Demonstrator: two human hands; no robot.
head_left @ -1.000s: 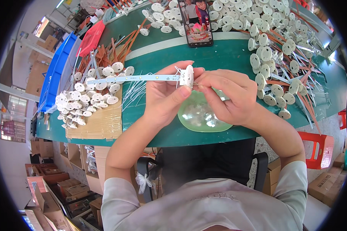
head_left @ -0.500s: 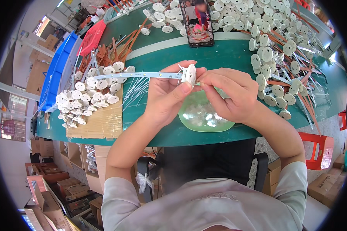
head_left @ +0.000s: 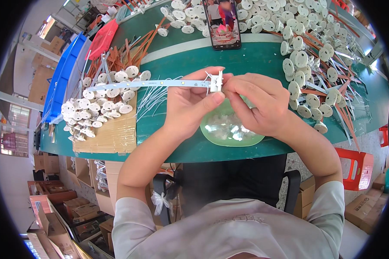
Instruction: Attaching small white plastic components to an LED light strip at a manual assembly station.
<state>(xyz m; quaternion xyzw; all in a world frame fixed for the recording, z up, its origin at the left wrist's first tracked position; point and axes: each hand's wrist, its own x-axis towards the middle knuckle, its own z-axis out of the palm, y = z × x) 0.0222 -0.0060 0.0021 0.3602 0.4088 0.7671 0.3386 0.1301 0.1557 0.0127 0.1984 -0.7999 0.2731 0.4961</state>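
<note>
Pointing left, crosswise: LED strip (head_left: 170, 83) | left grip (head_left: 186, 103) holding base (head_left: 216, 83) | right grip (head_left: 262, 102) seemingly narrow

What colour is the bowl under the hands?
The bowl is light green; it shows best in the head view.

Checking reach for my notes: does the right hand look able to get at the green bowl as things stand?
Probably yes: the right hand partly overlaps the green bowl in view, whose near side is uncovered. It would likely have to leave the white fitting in the left hand first.
</note>
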